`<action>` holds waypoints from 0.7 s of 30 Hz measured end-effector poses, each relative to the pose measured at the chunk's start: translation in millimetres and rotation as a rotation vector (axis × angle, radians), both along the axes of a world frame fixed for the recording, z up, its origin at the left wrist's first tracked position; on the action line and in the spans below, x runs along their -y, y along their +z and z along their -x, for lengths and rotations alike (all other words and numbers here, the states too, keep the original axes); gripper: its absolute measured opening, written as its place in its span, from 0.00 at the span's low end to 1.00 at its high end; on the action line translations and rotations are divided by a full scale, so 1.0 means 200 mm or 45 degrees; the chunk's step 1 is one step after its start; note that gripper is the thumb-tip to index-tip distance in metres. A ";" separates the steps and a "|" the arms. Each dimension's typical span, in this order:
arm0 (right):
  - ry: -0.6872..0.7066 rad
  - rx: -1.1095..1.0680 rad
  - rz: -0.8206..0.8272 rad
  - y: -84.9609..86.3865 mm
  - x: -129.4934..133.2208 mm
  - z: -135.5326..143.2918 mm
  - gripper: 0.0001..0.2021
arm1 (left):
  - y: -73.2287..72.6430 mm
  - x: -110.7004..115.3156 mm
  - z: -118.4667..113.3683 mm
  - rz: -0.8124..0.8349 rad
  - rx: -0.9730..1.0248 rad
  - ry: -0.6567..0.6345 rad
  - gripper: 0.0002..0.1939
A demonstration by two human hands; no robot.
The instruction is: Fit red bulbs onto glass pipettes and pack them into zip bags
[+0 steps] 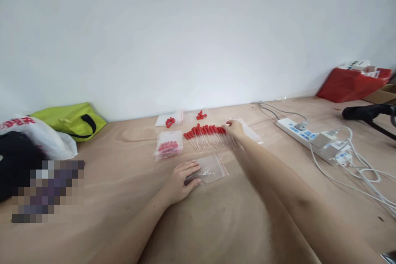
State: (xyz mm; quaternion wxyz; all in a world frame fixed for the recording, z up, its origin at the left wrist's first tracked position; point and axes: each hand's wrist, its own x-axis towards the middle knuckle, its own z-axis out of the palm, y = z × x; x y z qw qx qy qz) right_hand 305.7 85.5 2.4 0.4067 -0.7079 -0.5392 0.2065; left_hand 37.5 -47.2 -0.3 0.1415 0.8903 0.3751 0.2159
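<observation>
A clear zip bag (pixel 212 168) with a red strip lies flat near the middle of the table. My left hand (pixel 182 179) rests on its left end, fingers apart. Beyond the bag is a row of thin pale sticks with red tips (pixel 206 131). At the right end of this row my right hand (pixel 234 128) has its thumb and fingers pinched together by a red tip; what it holds is too small to make out. Left of the row is a stack of clear bags (pixel 168 144) with red pieces inside. Small red pieces (pixel 170 122) and more red pieces (pixel 201 115) lie farther back on bags.
A white power strip (pixel 305 138) with plugs and looped cables is on the right. Behind it stand a red bag (pixel 349 84) and a black object (pixel 368 112). On the left are a green bag (pixel 66 117), a white plastic bag (pixel 52 140) and a dark item (pixel 20 163).
</observation>
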 end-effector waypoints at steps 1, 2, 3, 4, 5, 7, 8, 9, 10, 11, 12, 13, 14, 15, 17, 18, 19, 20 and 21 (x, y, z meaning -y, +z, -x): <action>-0.012 -0.008 0.012 -0.01 -0.03 0.01 0.09 | 0.00 0.00 0.00 -0.001 0.004 -0.002 0.19; -0.018 -0.020 0.024 -0.02 -0.05 0.01 0.07 | -0.01 0.00 0.00 -0.003 0.008 -0.004 0.19; -0.018 -0.035 0.034 -0.03 -0.06 0.02 0.05 | -0.01 0.00 0.00 -0.003 0.011 -0.006 0.19; -0.017 -0.054 0.039 -0.04 -0.07 0.02 0.04 | -0.02 0.00 0.01 -0.003 0.014 -0.007 0.19; -0.017 -0.077 0.038 -0.04 -0.07 0.02 0.03 | -0.02 0.00 0.01 -0.003 0.014 -0.009 0.19; -0.023 -0.138 0.020 -0.03 -0.07 0.02 0.03 | -0.03 0.00 0.01 0.001 0.007 -0.005 0.19; -0.024 -0.175 0.004 -0.02 -0.06 0.01 0.04 | -0.03 0.00 0.01 0.004 0.002 -0.001 0.19; -0.025 -0.215 -0.015 -0.01 -0.05 -0.01 0.04 | -0.03 0.00 0.01 0.006 -0.001 0.003 0.19; -0.026 -0.257 -0.038 0.01 -0.04 -0.03 0.05 | -0.03 0.00 0.01 0.004 0.000 0.005 0.19; -0.027 -0.295 -0.063 0.03 -0.01 -0.05 0.05 | -0.02 0.00 0.00 0.001 0.002 0.006 0.19; -0.030 -0.324 -0.086 0.05 0.02 -0.07 0.06 | -0.02 -0.01 0.00 -0.005 0.008 0.006 0.19; -0.035 -0.361 -0.118 0.06 0.06 -0.09 0.07 | -0.02 -0.01 0.00 -0.013 0.013 0.004 0.18; -0.042 -0.410 -0.155 0.07 0.11 -0.11 0.08 | -0.02 -0.01 0.00 -0.021 0.018 0.002 0.18; -0.049 -0.463 -0.191 0.06 0.17 -0.12 0.09 | -0.02 -0.01 0.00 -0.029 0.021 0.001 0.18; -0.051 -0.716 -0.307 0.03 0.29 -0.13 0.12 | -0.01 0.00 0.00 -0.043 0.023 -0.001 0.18; -0.047 -0.821 -0.324 0.01 0.35 -0.12 0.13 | -0.01 0.00 0.00 -0.047 0.020 -0.001 0.17; -0.045 -0.906 -0.329 -0.02 0.40 -0.11 0.14 | -0.01 0.00 0.00 -0.047 0.013 0.002 0.17; -0.053 -0.970 -0.332 -0.04 0.44 -0.09 0.15 | 0.00 0.00 0.00 -0.046 0.006 0.006 0.18; -0.063 -1.023 -0.330 -0.07 0.48 -0.07 0.15 | 0.00 0.00 0.00 -0.042 -0.004 0.010 0.18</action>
